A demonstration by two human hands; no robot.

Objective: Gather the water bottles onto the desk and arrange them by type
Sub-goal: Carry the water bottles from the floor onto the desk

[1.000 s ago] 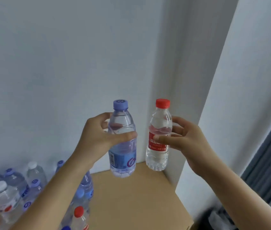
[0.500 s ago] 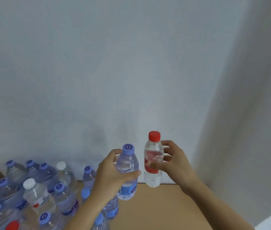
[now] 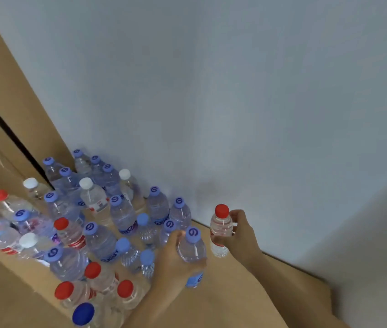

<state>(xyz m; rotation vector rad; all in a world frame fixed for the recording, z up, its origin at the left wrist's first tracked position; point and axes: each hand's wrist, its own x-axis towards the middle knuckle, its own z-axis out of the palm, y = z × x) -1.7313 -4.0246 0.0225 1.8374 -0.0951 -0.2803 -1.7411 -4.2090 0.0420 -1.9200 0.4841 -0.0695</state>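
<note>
A plain grey-white wall (image 3: 235,91) is filling the upper view. Below it, a tan wooden worktop (image 3: 246,299) is carrying a crowd of clear plastic water bottles (image 3: 107,221) at 9 o'clock. The left hand (image 3: 175,259) is grasping a clear purple-capped bottle (image 3: 192,250); at its 2 o'clock, the right hand (image 3: 242,235) is grasping an upright clear red-capped bottle (image 3: 220,230), both near the wall.

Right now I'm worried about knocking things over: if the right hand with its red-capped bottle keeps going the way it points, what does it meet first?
Probably the pale wall. The right hand holds the red-capped clear plastic bottle just short of it, though depth is unclear.
</note>
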